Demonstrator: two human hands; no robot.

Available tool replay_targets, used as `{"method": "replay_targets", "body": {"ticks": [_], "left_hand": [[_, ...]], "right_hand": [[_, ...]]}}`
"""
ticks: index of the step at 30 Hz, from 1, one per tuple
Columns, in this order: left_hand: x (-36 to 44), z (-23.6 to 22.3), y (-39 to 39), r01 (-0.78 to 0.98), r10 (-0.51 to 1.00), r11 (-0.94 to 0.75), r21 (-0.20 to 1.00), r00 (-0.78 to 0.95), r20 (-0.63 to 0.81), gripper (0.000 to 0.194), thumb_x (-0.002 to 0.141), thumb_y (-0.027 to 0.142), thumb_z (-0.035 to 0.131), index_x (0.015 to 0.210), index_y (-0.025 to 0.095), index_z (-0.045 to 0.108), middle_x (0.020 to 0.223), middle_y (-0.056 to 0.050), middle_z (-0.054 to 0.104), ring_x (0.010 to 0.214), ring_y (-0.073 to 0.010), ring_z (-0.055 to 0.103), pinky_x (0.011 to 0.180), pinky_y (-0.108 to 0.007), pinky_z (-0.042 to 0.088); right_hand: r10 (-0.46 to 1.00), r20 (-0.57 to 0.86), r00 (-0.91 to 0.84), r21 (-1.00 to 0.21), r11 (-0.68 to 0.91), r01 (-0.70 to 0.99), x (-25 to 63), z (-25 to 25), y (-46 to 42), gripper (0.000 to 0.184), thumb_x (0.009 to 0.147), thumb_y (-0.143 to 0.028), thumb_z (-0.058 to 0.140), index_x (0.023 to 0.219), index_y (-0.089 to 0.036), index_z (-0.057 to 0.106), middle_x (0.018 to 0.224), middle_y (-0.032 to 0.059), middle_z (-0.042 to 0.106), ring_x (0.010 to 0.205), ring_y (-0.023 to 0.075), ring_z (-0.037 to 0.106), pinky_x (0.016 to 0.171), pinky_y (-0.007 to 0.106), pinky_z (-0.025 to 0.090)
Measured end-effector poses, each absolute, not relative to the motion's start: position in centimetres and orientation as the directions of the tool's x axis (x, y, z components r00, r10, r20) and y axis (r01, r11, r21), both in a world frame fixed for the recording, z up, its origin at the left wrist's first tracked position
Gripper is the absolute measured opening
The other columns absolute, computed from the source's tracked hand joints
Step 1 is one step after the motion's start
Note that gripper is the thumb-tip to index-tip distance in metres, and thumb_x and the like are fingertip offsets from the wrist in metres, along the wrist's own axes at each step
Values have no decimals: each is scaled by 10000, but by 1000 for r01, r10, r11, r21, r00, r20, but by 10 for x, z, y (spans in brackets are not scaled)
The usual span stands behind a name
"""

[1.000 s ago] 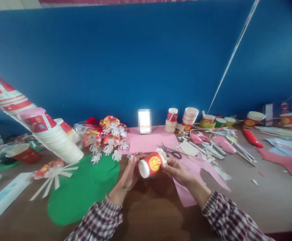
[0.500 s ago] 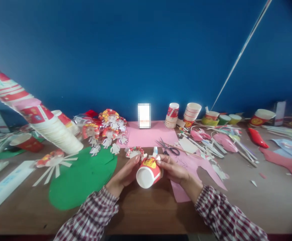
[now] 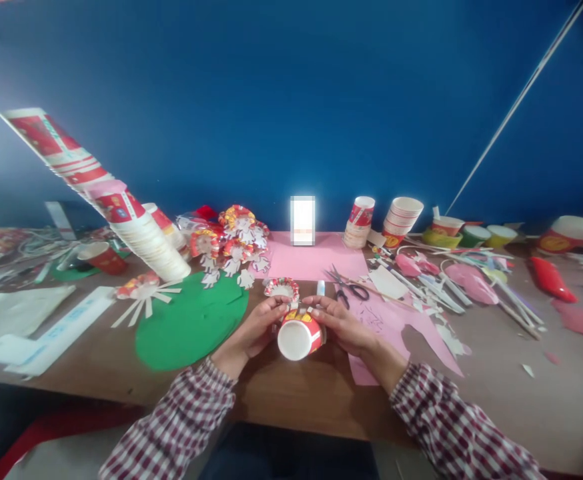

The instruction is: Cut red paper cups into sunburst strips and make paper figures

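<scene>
A red and yellow paper cup lies tilted between my hands, its white round end turned toward me. My left hand is closed on the cup's far left side, fingertips at its far edge. My right hand grips the far right side the same way, thumb and fingers pinched near small pale flaps. Just beyond the cup lies a ring of red and yellow cut paper. Dark-handled scissors rest to the right of it, near a small white tube.
A green paper oval lies left, below a tall leaning stack of paper cups. Pink paper sheets spread at the back and right. More cup stacks, straws and scraps stand along the blue wall.
The view has shifted left, so the table's things appear farther right. My fingers have drawn closer together over the cup's far edge, and the cup's white end faces me more directly.
</scene>
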State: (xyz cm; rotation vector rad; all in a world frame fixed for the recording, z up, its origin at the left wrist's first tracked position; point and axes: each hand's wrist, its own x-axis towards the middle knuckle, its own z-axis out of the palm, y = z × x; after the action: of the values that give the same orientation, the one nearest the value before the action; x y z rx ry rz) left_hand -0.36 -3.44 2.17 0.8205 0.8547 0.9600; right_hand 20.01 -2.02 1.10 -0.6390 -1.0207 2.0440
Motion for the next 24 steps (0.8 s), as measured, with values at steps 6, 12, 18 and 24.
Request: {"method": "replay_targets", "body": {"ticks": [6, 12, 18, 24], "left_hand": [[-3, 30, -46, -139, 980, 160, 977, 139, -141, 353, 769, 387, 706, 1016, 169, 579, 1031, -63, 635, 928, -170, 614, 793, -280, 467], [0, 29, -63, 73, 987, -135, 988, -75, 140, 306, 859, 414, 582, 1059, 183, 565, 1067, -79, 614, 1003, -212, 593, 889, -349, 460], [5, 42, -77, 181, 963, -211, 961, 206, 173, 377, 874, 397, 559, 1181, 182, 517, 1203, -138, 575, 1099, -265, 575, 926, -386, 469], [23, 32, -88, 651, 757, -528, 545, 71, 649, 758, 742, 293, 727, 1381, 240, 322, 1376, -158, 425, 1306, -328, 383, 1076, -520, 333]], "right_hand": [[839, -132, -528, -796, -408, -448, 203, 14, -19, 365, 732, -328, 774, 1037, -193, 625, 815, 7, 691, 667, 119, 637, 632, 232, 491], [896, -145, -419, -796, -357, -489, 202, 16, -17, 282, 718, -334, 777, 933, -178, 681, 825, 17, 688, 679, 123, 620, 625, 229, 492], [878, -133, -460, -784, -377, -493, 203, 19, -18, 332, 708, -328, 786, 971, -173, 655, 801, 11, 677, 648, 119, 614, 601, 228, 492], [917, -88, -389, -793, -301, -529, 206, 19, -18, 276, 759, -357, 741, 983, -217, 661, 948, 21, 688, 785, 152, 640, 682, 256, 514]]}}
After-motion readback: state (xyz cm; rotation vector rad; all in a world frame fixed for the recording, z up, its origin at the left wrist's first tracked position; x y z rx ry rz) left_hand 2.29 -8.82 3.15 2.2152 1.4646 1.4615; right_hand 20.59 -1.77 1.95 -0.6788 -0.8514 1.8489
